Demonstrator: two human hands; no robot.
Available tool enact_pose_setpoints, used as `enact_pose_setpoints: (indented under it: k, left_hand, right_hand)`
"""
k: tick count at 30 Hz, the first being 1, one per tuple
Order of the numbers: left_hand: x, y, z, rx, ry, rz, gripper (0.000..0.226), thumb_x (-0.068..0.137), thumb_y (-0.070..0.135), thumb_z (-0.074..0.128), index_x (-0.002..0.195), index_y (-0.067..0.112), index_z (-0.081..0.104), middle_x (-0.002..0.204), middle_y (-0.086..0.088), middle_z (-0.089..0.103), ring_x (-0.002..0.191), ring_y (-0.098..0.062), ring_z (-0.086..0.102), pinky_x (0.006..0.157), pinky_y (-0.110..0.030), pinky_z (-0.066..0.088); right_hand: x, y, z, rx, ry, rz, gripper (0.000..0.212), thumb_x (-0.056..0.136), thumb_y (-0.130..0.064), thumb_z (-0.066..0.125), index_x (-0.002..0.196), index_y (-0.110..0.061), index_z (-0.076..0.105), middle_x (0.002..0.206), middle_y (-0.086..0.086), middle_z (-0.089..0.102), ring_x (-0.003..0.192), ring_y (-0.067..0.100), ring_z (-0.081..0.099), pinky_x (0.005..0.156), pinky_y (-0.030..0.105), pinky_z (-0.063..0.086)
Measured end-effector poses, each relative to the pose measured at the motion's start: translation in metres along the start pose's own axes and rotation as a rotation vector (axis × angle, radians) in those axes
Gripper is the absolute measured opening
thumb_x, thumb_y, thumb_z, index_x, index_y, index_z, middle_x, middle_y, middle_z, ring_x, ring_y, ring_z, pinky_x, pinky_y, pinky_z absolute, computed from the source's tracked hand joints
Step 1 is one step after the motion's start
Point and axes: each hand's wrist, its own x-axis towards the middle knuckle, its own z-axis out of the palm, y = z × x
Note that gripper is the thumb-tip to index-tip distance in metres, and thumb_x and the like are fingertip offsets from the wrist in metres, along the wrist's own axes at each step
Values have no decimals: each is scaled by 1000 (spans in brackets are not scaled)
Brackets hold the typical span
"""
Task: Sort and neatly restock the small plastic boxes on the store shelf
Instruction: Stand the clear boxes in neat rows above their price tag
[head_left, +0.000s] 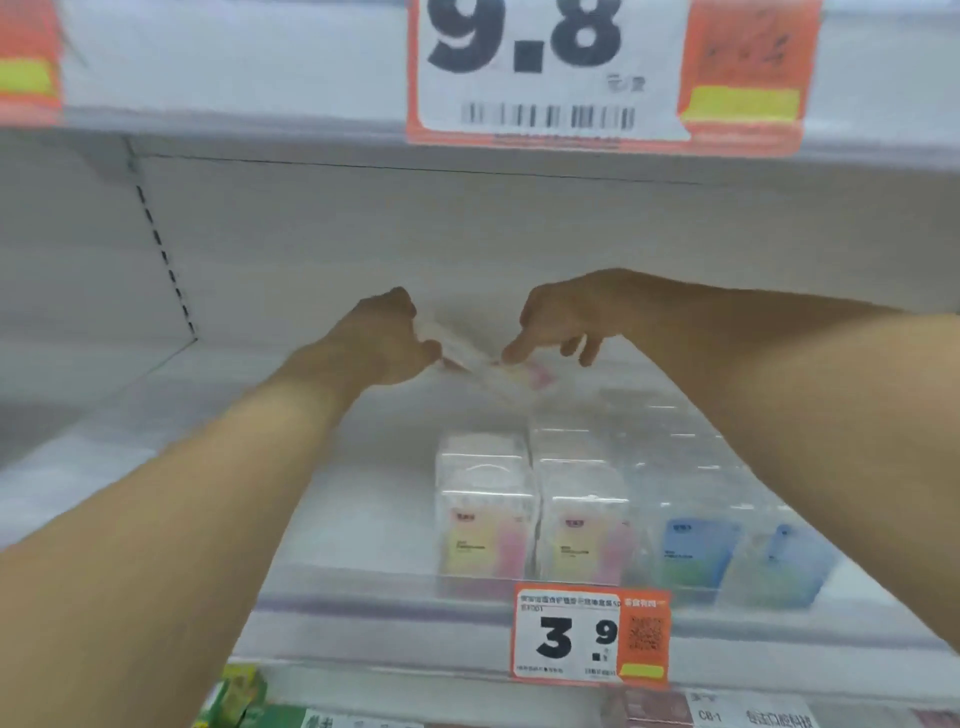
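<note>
Both arms reach deep into a white store shelf (337, 499). My left hand (384, 338) is closed on the left end of a small clear plastic box (488, 366) with a yellow and pink label, held tilted near the back. My right hand (566, 317) touches the box's right end with its index finger, the other fingers curled. Below, rows of clear boxes stand at the shelf front: two with yellow-pink labels (485, 519) (584, 530) and two with blue labels (698, 545) (779, 556). The frame is motion-blurred.
An orange price tag reading 3.9 (589, 636) hangs on the shelf's front rail. A larger 9.8 tag (550, 67) is on the shelf above. The shelf's left half is bare white. Green packages (239, 696) show on the shelf below.
</note>
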Motion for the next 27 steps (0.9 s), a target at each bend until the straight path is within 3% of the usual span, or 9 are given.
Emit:
enact_pose_setpoints:
  k: [3, 6, 12, 16, 18, 21, 23, 25, 27]
  left_hand:
    - [24, -13, 13, 120, 83, 19, 61, 93, 38, 53, 143, 12, 30, 135, -16, 44, 122, -35, 48, 98, -42, 42]
    - [48, -15, 14, 125, 123, 31, 57, 96, 44, 44, 147, 26, 25, 132, -17, 43, 117, -37, 49, 97, -46, 43]
    - [69, -1, 35, 71, 24, -65, 64, 95, 51, 41, 149, 22, 23, 133, -13, 53, 120, -36, 51, 101, -45, 41]
    - [69, 0, 39, -205, 78, -29, 49, 92, 31, 59, 134, 12, 44, 130, -10, 54, 114, -29, 55, 96, -36, 46]
    - [64, -1, 36, -359, 121, -19, 50, 85, 22, 68, 130, 14, 48, 123, -10, 58, 105, -26, 59, 82, -30, 50]
    - [51, 0, 23, -591, 230, -4, 50, 80, 12, 71, 127, 16, 52, 111, -4, 59, 85, -21, 60, 57, -20, 46]
    - [37, -2, 13, -717, 322, 15, 51, 80, 13, 70, 129, 13, 55, 107, -4, 58, 87, -23, 61, 67, -26, 52]
    - [17, -7, 3, -820, 397, 3, 59, 79, 22, 68, 133, 4, 52, 108, -8, 60, 95, -28, 64, 89, -36, 54]
    - [-3, -14, -6, -855, 457, 4, 60, 70, 29, 63, 120, -4, 57, 105, -19, 62, 98, -33, 64, 93, -46, 54]
  right_hand:
    - [28, -5, 14, -127, -115, 145, 50, 70, -50, 83, 82, -6, 62, 129, 19, 50, 95, 38, 71, 86, 53, 58]
    - [34, -12, 18, -214, -116, 168, 43, 76, -44, 81, 71, -8, 58, 105, 22, 66, 81, 33, 71, 87, 45, 57]
    - [25, -15, 23, -135, -47, 66, 60, 52, -38, 95, 97, -6, 70, 110, 12, 66, 82, 28, 74, 79, 44, 61]
    - [8, -14, 11, 69, 140, -76, 55, 67, -24, 90, 113, -3, 69, 112, 10, 65, 82, 24, 63, 63, 27, 56]
    - [-7, -12, 5, 165, 227, -122, 57, 72, -24, 87, 120, -3, 65, 105, 5, 63, 93, 25, 61, 72, 30, 56]
    - [-31, -5, -1, 444, 329, -164, 52, 75, -17, 85, 119, -2, 62, 89, 1, 59, 89, 22, 60, 76, 34, 57]
    - [-48, 0, -3, 642, 316, -176, 40, 77, -12, 83, 109, 0, 64, 93, 12, 64, 87, 24, 60, 76, 40, 61]
    - [-61, 5, -2, 831, 278, -182, 15, 81, -7, 78, 87, -7, 64, 92, 10, 64, 88, 27, 63, 78, 44, 61]
    - [-70, 9, 0, 1003, 198, -199, 8, 85, -1, 72, 82, -6, 66, 99, 8, 67, 92, 27, 66, 81, 46, 61]
